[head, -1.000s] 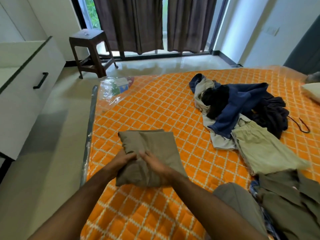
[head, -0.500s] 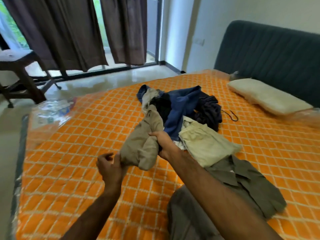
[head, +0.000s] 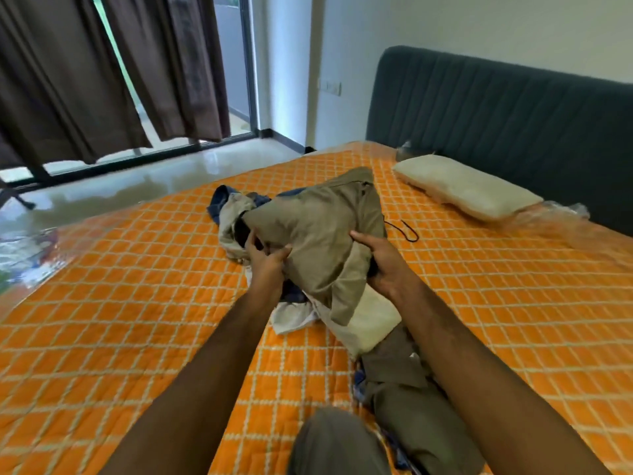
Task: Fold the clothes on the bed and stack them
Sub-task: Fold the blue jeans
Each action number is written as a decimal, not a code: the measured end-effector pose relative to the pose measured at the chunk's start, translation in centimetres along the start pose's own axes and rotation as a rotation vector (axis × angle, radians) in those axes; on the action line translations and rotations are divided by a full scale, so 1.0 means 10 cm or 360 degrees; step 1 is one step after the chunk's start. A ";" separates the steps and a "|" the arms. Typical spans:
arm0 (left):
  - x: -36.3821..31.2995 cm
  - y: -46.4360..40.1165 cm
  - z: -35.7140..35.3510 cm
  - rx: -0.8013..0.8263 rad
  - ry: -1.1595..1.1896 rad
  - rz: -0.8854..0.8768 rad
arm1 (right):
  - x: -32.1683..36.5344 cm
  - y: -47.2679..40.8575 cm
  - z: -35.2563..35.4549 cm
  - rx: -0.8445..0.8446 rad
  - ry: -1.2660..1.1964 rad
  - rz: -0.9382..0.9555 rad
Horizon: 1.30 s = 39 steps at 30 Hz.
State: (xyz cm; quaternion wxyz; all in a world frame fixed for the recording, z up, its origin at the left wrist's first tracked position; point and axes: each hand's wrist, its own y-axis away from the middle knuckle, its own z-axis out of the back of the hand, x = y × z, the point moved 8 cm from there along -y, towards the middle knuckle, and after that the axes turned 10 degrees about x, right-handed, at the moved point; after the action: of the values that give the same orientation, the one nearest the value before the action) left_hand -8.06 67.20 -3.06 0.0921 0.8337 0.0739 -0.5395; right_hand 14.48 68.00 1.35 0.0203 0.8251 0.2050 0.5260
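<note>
Only the head view is there. In it both hands hold one folded khaki cotton garment point(head: 318, 234) in the air, above the heap of unfolded clothes point(head: 294, 303). The left hand point(head: 265, 265) grips the near left edge of the garment, with the fingers curled into the cloth. The right hand point(head: 383, 265) clamps the near right edge, thumb on top and the other fingers under it. The two hands are apart, with the garment between them.

Under and beyond the hands the heap shows a crumpled dark blue cloth point(head: 222, 200), a pale beige piece point(head: 370, 320) and a white piece point(head: 291, 317). Close to the person, under the right forearm, lies a dark olive shirt point(head: 404, 382). All of this rests on the bed with the orange quilted cover with a white diamond pattern point(head: 137, 303). To the right of the hands, well apart, a cream pillow point(head: 469, 190) lies before the dark grey padded headboard point(head: 496, 108). A thin black cord point(head: 404, 231) lies on the cover just beyond the right hand.

I judge the garment to be light and soft. It has no stiffness, and one lower corner already hangs loose between the hands, so the fold may open. It is better to support it from below with flat palms on both sides and to put it down flat on a bare part of the bed.
</note>
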 end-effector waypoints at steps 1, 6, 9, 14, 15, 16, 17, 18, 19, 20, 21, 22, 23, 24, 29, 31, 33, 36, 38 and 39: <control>0.02 -0.07 -0.10 0.0023 -0.0126 -0.0009 | 0.00 -0.02 0.21 -0.0105 0.0028 0.0066; 0.89 -0.16 -0.03 0.0091 -0.0975 0.0240 | -0.89 0.12 1.44 -0.0754 0.0360 -0.0139; 1.42 0.05 0.19 0.0107 -0.0997 0.0579 | -1.60 -0.03 2.17 -0.0852 0.0546 -0.0460; 1.53 -0.04 0.46 0.0317 -0.1519 0.0460 | -1.01 0.18 1.59 -0.1070 0.1175 -0.0547; 1.48 -0.10 0.49 0.0333 -0.1599 0.0411 | -0.84 0.17 1.43 -0.1078 0.1488 -0.0485; 1.44 -0.18 0.53 0.0342 -0.1669 0.0379 | -0.73 0.10 1.24 -0.1016 0.1881 -0.0364; 1.41 -0.28 0.54 0.0365 -0.1756 0.0381 | -0.70 0.01 1.05 -0.0874 0.2260 -0.0214; 1.37 -0.38 0.53 0.0405 -0.1853 0.0359 | -0.74 -0.10 0.88 -0.0659 0.2514 -0.0092; 1.34 -0.48 0.51 0.0453 -0.1940 0.0362 | -0.87 -0.21 0.78 -0.0438 0.2666 -0.0036; 1.34 -0.65 0.50 0.0494 -0.2038 0.0332 | -0.97 -0.38 0.71 -0.0250 0.2750 0.0002; 1.31 -0.79 0.47 0.0524 -0.2094 0.0291 | -1.06 -0.51 0.68 -0.0122 0.2792 -0.0001; 1.21 -0.90 0.36 0.0562 -0.2165 0.0248 | -1.12 -0.68 0.69 -0.0043 0.2801 -0.0020; 1.06 -0.95 0.24 0.0553 -0.2192 0.0202 | -1.18 -0.82 0.72 -0.0011 0.2790 -0.0043; 0.91 -0.99 0.13 0.0520 -0.2235 0.0143 | -1.19 -0.90 0.72 0.0000 0.2785 -0.0070; 0.71 -1.56 -0.34 0.0469 -0.2604 -0.0279 | -1.47 -1.20 0.90 -0.0040 0.2709 -0.0079; 0.80 -1.92 -0.44 0.0585 -0.2612 -0.0256 | -1.55 -1.29 0.94 -0.0096 0.2758 -0.0028; 0.92 -2.23 -0.38 0.0565 -0.2522 0.0036 | -1.59 -1.37 0.94 -0.0086 0.2804 -0.0092; 1.04 -2.28 -0.24 0.0476 -0.2585 0.0354 | -1.51 -1.46 0.92 -0.0054 0.2799 -0.0223; 0.95 -2.20 -0.20 0.0471 -0.2794 0.0223 | -1.40 -1.52 0.83 -0.0050 0.2828 -0.0267; 0.90 -2.15 -0.20 0.0451 -0.2767 0.0122 | -1.36 -1.55 0.82 -0.0053 0.2827 -0.0314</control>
State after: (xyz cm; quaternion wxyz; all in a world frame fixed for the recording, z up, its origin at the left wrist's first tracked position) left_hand -7.45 88.82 -12.06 0.0294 0.1335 -0.1179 -0.9836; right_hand 11.82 78.82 -17.83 -0.0889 0.0914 0.2076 0.9699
